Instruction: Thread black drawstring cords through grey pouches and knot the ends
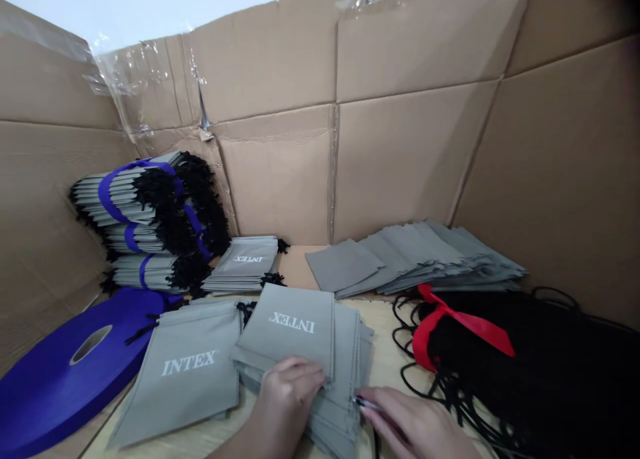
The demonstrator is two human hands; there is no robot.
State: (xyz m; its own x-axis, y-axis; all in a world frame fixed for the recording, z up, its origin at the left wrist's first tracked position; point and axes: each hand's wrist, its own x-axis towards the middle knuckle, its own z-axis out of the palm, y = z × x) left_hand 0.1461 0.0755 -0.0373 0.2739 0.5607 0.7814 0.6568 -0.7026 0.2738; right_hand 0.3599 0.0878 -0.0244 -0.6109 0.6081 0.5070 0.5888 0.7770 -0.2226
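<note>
A stack of grey fabric pouches printed INTEX (300, 339) lies on the wooden table in front of me. My left hand (289, 387) rests on the near edge of this stack, fingers curled and pinching the top pouch's edge. My right hand (406, 424) lies flat at the stack's right corner with a thin metal tool under its fingers. A single INTEX pouch (186, 372) lies flat to the left of the stack.
Cardboard walls (400, 152) enclose the table. A blue ribbon roll (55, 372) sits at left, tied pouch bundles (145, 226) behind it, another small pouch pile (247, 262), fanned plain grey pouches (415, 256) at back right, black cords with a red ribbon (465, 326) at right.
</note>
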